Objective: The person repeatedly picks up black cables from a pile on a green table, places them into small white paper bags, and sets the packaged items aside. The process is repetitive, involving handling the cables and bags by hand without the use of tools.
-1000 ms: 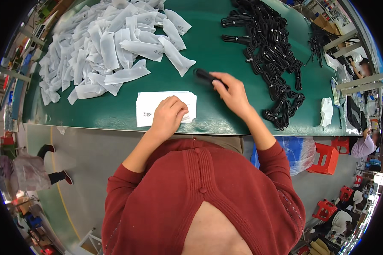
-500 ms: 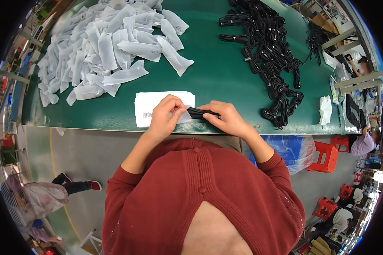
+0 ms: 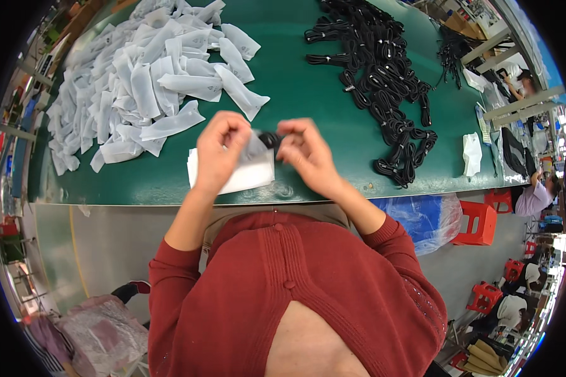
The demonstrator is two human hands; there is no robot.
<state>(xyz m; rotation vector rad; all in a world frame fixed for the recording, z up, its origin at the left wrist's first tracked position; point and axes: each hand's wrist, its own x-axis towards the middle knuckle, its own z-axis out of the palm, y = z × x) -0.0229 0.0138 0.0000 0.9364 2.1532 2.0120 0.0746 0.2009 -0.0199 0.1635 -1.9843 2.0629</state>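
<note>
So the left hand (image 3: 223,151) is pinching a thin whitish bag (image 3: 251,152) between thumb and fingers, palm side facing in. Right between the two hands is a coiled black cable (image 3: 270,139), its left part up against or into that bag; it's too blurry to say how far in it goes. The right hand (image 3: 308,154) has its fingers curled at the cable's other end, but it's smeared, so I can't tell if it's actually gripping or just touching.

Just below the bag, between the hands and nearer the body, there's a stack of flat white bags (image 3: 251,180) lying on the green table (image 3: 283,75). Beyond the left hand and off to its left is a big heap of filled white bags (image 3: 138,85). Beyond the right hand and to its right there's a long pile of black cables (image 3: 387,81), all bundled up. Way further right of that hand, a crumpled white packet (image 3: 471,154) sits near the table's edge, with a red stool (image 3: 477,223) on the floor below.
</note>
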